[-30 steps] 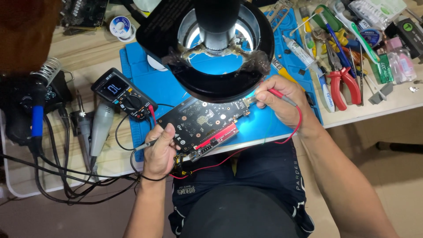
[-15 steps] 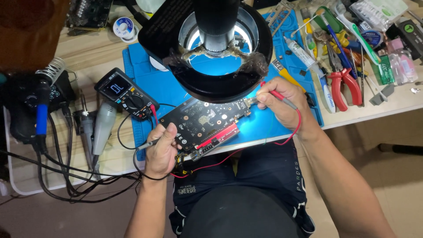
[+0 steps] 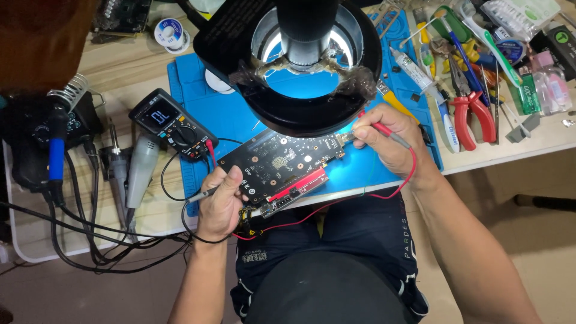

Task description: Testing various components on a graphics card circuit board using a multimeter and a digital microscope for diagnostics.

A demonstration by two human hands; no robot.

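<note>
left hand (image 3: 223, 204) fingers clamped on black probe (image 3: 201, 194) at circuit board (image 3: 279, 165) 8 o'clock edge; right hand (image 3: 387, 141) fingers pinching red probe (image 3: 384, 130) at 2 o'clock corner.

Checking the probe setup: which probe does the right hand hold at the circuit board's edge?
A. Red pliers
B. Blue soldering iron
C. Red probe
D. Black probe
C: the right hand pinches the red probe at the circuit board's far corner.
</note>
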